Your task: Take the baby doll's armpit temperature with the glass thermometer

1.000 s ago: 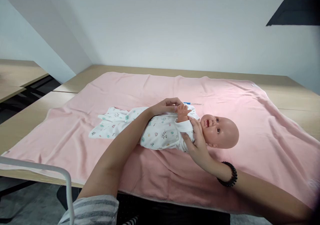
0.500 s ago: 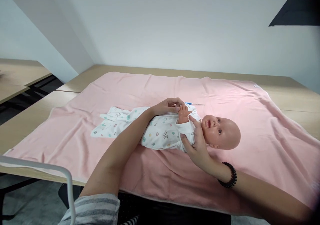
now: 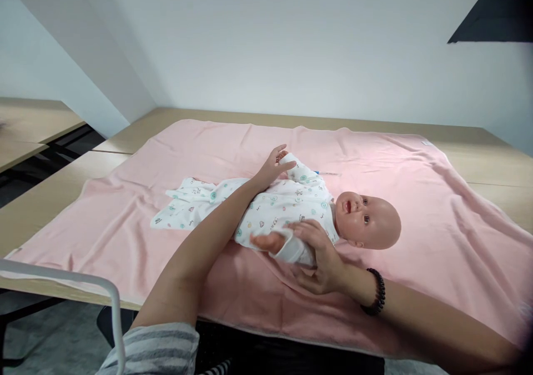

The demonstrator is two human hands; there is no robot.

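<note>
A baby doll [image 3: 366,219] in a white printed sleepsuit [image 3: 275,208] lies on its back on a pink blanket [image 3: 216,147], head to the right. My left hand [image 3: 272,166] holds the doll's far arm at the wrist, raised off the chest. My right hand [image 3: 320,253], with a dark bead bracelet on the wrist, is closed round the doll's near arm, which points left along its side.
The blanket covers a light wooden table [image 3: 491,147] set against a white wall. A white metal rail [image 3: 83,291] crosses the near left corner. Another wooden table [image 3: 29,125] stands at far left.
The doll's two arms, held together over its chest before, are now spread apart: my left hand lifted the far arm back, my right hand brought the near arm down toward me.
</note>
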